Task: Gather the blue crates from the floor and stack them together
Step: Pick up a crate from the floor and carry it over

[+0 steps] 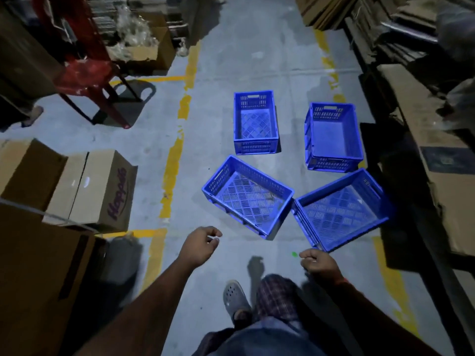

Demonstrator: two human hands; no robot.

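Four blue crates sit open side up on the grey concrete floor [231, 60] ahead of you, none stacked on another. Your near left crate [248, 196] lies at an angle, and its right corner touches or nearly touches the near right crate [341, 210], which is angled the other way. Beyond them the far left crate [255, 122] and the far right crate [332, 137] stand apart, each squarer to the aisle. Your left hand [201, 244] hangs above the floor just short of the near left crate, fingers loosely curled and holding nothing. Your right hand [317, 262] hovers just beside the closest corner of the near right crate, fingers likewise loosely bent and empty; you cannot tell whether it touches the rim. Your grey clog [235, 296] is planted on the floor between your forearms. Worn yellow floor lines [172, 173] run along the aisle. Cardboard boxes [97, 188] stand to your left, with a red plastic chair [87, 70] farther back.
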